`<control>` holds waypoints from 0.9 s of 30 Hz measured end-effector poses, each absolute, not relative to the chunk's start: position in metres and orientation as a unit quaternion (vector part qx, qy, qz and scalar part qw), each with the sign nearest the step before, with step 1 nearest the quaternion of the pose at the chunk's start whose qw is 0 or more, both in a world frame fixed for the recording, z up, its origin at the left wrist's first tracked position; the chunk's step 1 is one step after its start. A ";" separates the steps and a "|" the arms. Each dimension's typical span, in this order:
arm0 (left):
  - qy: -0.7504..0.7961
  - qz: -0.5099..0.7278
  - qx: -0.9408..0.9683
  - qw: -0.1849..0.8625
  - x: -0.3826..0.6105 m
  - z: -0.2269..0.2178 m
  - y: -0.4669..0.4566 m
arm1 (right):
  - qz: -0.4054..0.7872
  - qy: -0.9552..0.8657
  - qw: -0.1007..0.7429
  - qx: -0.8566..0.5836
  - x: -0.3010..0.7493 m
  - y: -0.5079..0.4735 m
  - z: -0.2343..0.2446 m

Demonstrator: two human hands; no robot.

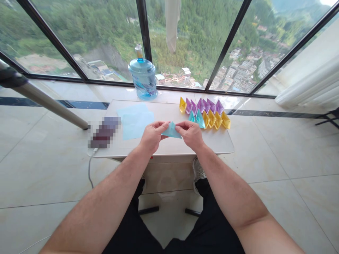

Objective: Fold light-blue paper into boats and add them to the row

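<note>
Head view: my left hand (153, 135) and right hand (191, 134) pinch the folded light-blue paper piece (171, 131) between them, long axis crosswise.

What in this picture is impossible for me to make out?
All in the head view:
- Folded blue paper: partly covered by the left hand and right hand.
- Object with a cable: pixelated, details lost.
- Pole: cut off by the left edge.
- Water bottle: its printing is too small to read.
</note>
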State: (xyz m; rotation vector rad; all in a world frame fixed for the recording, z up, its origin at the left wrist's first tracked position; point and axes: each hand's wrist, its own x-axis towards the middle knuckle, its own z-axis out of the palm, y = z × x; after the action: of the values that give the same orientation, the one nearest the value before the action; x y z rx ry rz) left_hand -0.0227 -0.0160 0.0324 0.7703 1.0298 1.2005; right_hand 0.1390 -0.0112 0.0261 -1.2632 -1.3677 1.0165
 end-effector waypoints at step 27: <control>0.514 0.462 0.416 0.591 -0.023 0.020 -0.013 | 0.448 -0.559 0.492 -0.495 0.132 -0.016 0.022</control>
State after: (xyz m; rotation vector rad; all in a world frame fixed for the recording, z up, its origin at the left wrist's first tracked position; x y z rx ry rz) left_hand -0.0227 -0.0133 0.0201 0.9687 1.1950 1.0755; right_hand 0.1317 -0.0157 0.0225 -1.2012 -1.3570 1.0881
